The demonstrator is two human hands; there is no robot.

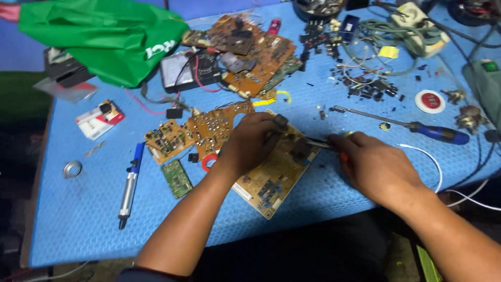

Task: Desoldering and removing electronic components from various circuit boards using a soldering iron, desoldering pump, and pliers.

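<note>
My left hand is covering the middle of the brown circuit board, so I am not seeing what sits under my palm; my right hand is hiding the handle of the thin tool it is gripping, and only the dark tip is showing; the small dark part at my left fingertips is blurring too much to tell what it is; the green bag is hiding part of the black box beneath it; the surface is running off the right edge; the loose black bits are looking too small to identify.
</note>
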